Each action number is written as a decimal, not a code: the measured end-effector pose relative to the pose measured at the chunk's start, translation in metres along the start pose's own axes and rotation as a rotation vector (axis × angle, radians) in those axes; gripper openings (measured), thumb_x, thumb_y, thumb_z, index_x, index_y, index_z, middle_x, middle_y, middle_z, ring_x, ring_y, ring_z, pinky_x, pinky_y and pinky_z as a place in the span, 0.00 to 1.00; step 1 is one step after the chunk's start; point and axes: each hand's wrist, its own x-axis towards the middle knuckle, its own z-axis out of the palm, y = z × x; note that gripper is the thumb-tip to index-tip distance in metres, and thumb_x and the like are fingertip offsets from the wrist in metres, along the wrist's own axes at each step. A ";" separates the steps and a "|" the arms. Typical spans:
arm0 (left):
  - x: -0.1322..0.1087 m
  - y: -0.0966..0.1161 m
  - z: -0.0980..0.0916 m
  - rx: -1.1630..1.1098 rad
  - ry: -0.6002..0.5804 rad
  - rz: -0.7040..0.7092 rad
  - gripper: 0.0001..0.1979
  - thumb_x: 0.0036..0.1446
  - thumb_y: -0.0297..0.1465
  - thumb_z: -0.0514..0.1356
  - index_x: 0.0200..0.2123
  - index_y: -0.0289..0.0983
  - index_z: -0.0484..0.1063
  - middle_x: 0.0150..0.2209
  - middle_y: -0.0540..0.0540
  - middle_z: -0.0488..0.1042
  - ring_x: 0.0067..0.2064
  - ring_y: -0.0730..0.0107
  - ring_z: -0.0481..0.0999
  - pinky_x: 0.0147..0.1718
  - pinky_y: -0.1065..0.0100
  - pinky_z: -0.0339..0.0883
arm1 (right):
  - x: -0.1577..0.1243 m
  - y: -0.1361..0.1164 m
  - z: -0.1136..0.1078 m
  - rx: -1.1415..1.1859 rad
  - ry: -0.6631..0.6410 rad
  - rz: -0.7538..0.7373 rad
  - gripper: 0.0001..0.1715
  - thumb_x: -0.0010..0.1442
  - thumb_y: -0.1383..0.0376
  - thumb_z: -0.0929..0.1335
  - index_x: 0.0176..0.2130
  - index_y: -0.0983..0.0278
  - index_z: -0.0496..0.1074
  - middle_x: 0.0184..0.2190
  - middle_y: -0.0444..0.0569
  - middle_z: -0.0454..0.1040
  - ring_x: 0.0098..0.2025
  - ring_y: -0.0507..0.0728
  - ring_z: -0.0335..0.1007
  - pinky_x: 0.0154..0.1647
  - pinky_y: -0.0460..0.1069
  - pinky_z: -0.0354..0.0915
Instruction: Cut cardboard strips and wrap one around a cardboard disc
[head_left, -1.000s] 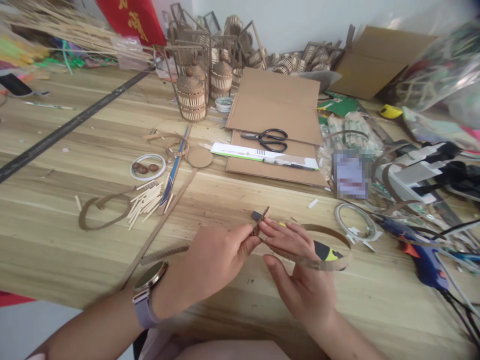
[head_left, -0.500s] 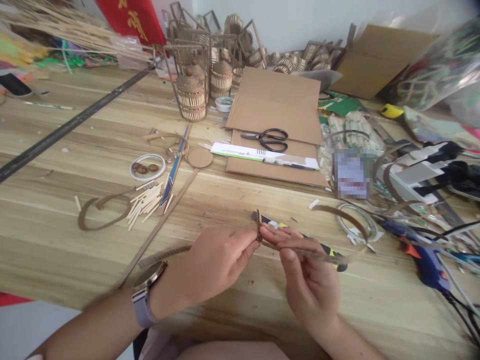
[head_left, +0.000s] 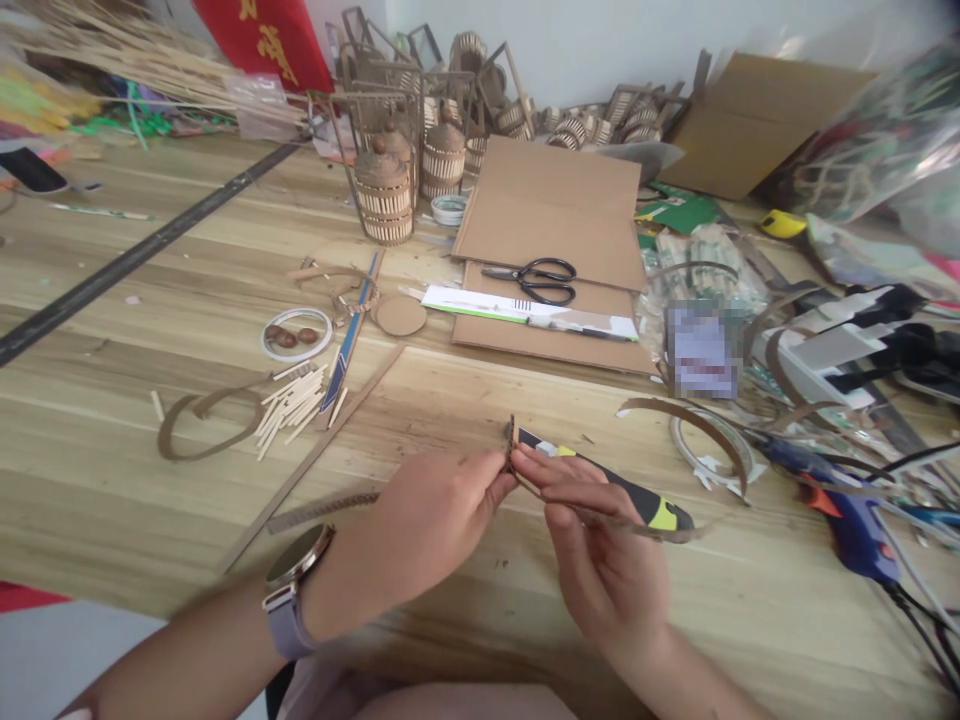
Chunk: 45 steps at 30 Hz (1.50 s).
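Note:
My left hand (head_left: 442, 520), with a watch on its wrist, pinches a small piece of corrugated cardboard (head_left: 512, 432) seen edge-on. My right hand (head_left: 611, 560) closes its fingers and thumb on a narrow brown cardboard strip (head_left: 626, 527), which meets that piece and trails off to the right. From beneath the left hand a ridged strip end (head_left: 322, 512) sticks out to the left. Just behind the right hand a black and yellow utility knife (head_left: 637, 495) lies on the table, partly covered by the fingers.
Left are small wooden sticks (head_left: 294, 408), a tape ring with brown beads (head_left: 296, 335) and a cardboard disc (head_left: 400, 315). Scissors (head_left: 547, 280) rest on cardboard sheets (head_left: 555, 210). A blue glue gun (head_left: 855, 520) with cords lies right. Small slatted buckets (head_left: 384, 195) stand behind.
Both hands have shifted slightly left with the cardboard. The held strip has moved, exposing more of the knife. A long flat strip on the left has slid a little toward me, away from the disc.

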 end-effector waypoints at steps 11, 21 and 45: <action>-0.004 0.001 0.007 -0.142 0.100 -0.020 0.13 0.61 0.27 0.51 0.24 0.38 0.55 0.19 0.55 0.60 0.22 0.75 0.61 0.24 0.70 0.47 | -0.002 0.002 0.004 0.011 0.002 -0.042 0.15 0.60 0.75 0.68 0.44 0.58 0.70 0.44 0.51 0.81 0.51 0.60 0.76 0.52 0.61 0.69; -0.004 0.000 0.007 -0.209 0.199 -0.019 0.14 0.57 0.26 0.52 0.20 0.37 0.52 0.17 0.57 0.53 0.20 0.79 0.54 0.22 0.72 0.44 | 0.001 -0.003 0.004 0.152 0.015 0.048 0.12 0.61 0.73 0.69 0.42 0.57 0.73 0.44 0.48 0.82 0.49 0.59 0.78 0.53 0.57 0.71; -0.004 0.000 0.003 -0.362 0.151 0.069 0.16 0.57 0.26 0.53 0.20 0.37 0.50 0.18 0.57 0.51 0.21 0.79 0.53 0.22 0.72 0.46 | 0.003 0.002 -0.001 0.778 0.027 0.577 0.06 0.62 0.59 0.70 0.34 0.56 0.75 0.37 0.46 0.83 0.43 0.59 0.79 0.48 0.56 0.72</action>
